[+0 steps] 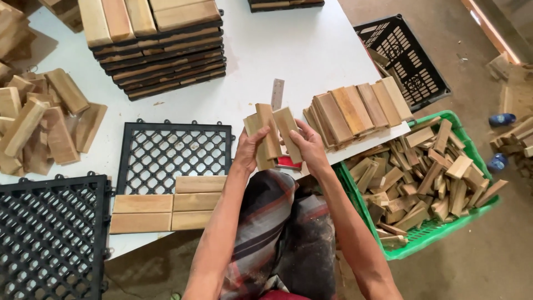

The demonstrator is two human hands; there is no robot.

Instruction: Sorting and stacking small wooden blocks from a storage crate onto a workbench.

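White table point(311, 50) carries your work. Your left hand point(248, 149) and right hand point(308, 145) each pinch the wood slats point(272, 132) above the near edge. One black grid point(175, 150) is half filled with slats; the green crate point(472, 150) holds many more.

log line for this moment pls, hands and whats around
left hand: holds wooden slats | right hand: on same slats | slat row on white table | green crate of offcuts at right

Three held slats point(272, 136), two crates point(408, 58), two grids point(175, 150).
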